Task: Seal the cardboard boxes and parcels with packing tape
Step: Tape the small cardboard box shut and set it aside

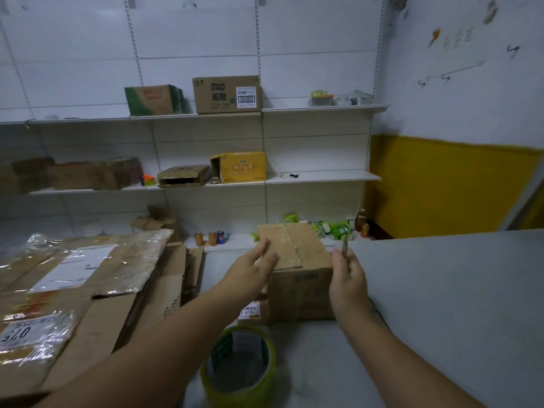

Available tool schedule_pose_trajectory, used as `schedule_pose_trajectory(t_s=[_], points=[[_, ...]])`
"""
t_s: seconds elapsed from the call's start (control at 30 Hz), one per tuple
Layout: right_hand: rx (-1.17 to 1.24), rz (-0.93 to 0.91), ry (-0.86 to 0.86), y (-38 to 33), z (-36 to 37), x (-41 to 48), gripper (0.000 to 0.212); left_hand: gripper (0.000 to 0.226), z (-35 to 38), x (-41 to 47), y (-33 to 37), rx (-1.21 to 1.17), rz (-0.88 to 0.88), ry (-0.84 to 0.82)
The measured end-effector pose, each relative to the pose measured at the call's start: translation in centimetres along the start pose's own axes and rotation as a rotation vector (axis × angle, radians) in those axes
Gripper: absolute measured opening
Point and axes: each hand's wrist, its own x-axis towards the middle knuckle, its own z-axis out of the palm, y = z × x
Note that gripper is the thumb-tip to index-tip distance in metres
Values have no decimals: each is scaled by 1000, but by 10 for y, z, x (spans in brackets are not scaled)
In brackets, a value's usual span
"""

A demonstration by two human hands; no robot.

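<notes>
A brown cardboard box (300,260) stands on the grey table (441,290) in front of me, its top flaps folded down. My left hand (253,269) lies flat on the box's top left flap with straight fingers. My right hand (347,278) is at the box's right edge and pinches a thin metal blade (345,244) that points upward. A roll of clear packing tape with a green core (240,368) stands on the table near me, between my forearms.
Flattened cardboard and plastic-wrapped parcels with labels (73,275) are stacked at the left. White wall shelves (321,176) behind hold several boxes. Drink cans (210,238) and green packets (332,229) sit on the lowest shelf beyond the box. A smaller labelled box (251,312) sits under the brown one.
</notes>
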Motion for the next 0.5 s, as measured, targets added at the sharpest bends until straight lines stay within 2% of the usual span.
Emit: schedule_pose_trajectory(t_s=[0.1,0.2,0.27,0.37,0.43,0.5], points=[[-53,99,-64,-1,-3,3,28,63,1,2,-1,-121,-266,-14],[-7,294,-196,-8,-17,8,27,57,-2,0,1,-112,-298,-26],[0,364,-283,-24,-30,10,29,49,-3,-5,4,-143,-210,-39],[7,315,-220,-54,-47,15,39,36,-5,-18,7,-235,76,-88],[62,327,-162,-71,-54,20,46,44,-10,-24,9,-166,283,-113],[103,347,-152,-83,-59,22,50,59,-14,-24,11,43,428,-25]])
